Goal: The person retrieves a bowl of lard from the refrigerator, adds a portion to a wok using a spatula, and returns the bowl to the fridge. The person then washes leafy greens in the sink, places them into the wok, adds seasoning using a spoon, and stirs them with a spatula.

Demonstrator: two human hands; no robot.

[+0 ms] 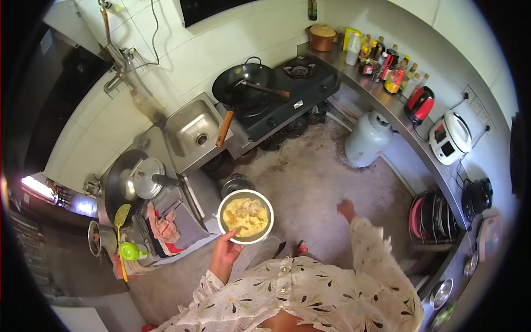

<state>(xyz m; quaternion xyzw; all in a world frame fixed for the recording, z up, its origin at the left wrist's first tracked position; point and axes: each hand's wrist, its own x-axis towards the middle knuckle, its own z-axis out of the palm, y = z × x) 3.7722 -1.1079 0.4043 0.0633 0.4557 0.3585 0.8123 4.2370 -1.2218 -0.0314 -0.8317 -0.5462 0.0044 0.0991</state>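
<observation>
My left hand (225,252) grips the lower left rim of a round white-rimmed bowl (271,221), its thumb over the edge. Yellowish food in liquid (245,217) fills much of the bowl, which is held above the floor in front of my body. My right hand (346,209) hangs over the floor to the right, away from any object; its fingers are small and blurred, so their pose is unclear. A black wok (235,83) with a wooden-handled utensil (268,89) inside rests on the black gas stove (310,94).
A steel sink (191,130) lies left of the stove. Bottles (394,80), a red kettle (420,104) and a white cooker (451,138) line the right counter. Below stands a gas cylinder (368,139). A pot lid (148,177), cloths (164,221) and a green cup (133,251) are at left.
</observation>
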